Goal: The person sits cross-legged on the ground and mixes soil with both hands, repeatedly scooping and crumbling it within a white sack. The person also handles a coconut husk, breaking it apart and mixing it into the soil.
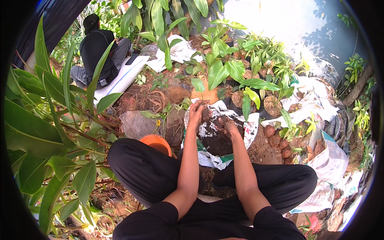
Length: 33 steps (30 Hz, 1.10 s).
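A white sack [250, 134], opened out between my knees, holds dark soil [216, 141] with white bits mixed in. Over its far left edge, my left hand [196, 113] is closed around the soil-covered base of a small seedling [198, 84]. The seedling's thin stem and one broad leaf rise upright above my fingers. On the sack's right side my right hand [227, 125] touches the soil, its dirt-coated fingers apart and curved downward. Soil partly hides those fingertips.
An orange pot [157, 143] stands beside my left knee. Potted plants [236, 72] crowd beyond the sack, and coconut husks [276, 140] lie to its right. Tall leafy plants [60, 132] fill the left side. Another person [98, 52] sits at the far left near a white sack [122, 78].
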Tool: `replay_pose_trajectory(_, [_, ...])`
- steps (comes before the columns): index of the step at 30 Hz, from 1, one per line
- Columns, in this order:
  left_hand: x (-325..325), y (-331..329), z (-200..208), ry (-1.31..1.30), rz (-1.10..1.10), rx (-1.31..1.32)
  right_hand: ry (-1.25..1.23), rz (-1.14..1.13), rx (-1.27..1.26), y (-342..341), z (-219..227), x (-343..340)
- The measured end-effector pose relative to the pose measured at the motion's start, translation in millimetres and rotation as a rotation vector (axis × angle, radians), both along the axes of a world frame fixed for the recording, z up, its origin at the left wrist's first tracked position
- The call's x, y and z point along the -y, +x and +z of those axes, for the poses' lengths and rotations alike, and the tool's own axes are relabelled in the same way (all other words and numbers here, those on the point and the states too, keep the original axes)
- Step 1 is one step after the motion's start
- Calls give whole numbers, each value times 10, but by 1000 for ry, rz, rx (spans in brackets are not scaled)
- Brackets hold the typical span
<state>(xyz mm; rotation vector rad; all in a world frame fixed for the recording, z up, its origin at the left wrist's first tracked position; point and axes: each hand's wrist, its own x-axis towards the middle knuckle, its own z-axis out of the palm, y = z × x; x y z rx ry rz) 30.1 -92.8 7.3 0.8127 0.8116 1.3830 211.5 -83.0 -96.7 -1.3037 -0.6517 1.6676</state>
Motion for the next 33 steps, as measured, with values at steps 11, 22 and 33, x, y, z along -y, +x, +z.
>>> replay_pose_trajectory(11, [-46,12,-90,12,-12,8,352,-13,504,29,-240,-67])
replay_pose_trajectory(22, [-29,-62,-104,32,-11,14,466,13,837,-46,-76,59])
replay_pose_trajectory(33, [-121,-80,-242,21,-20,63,611,104,1082,49,-16,9])
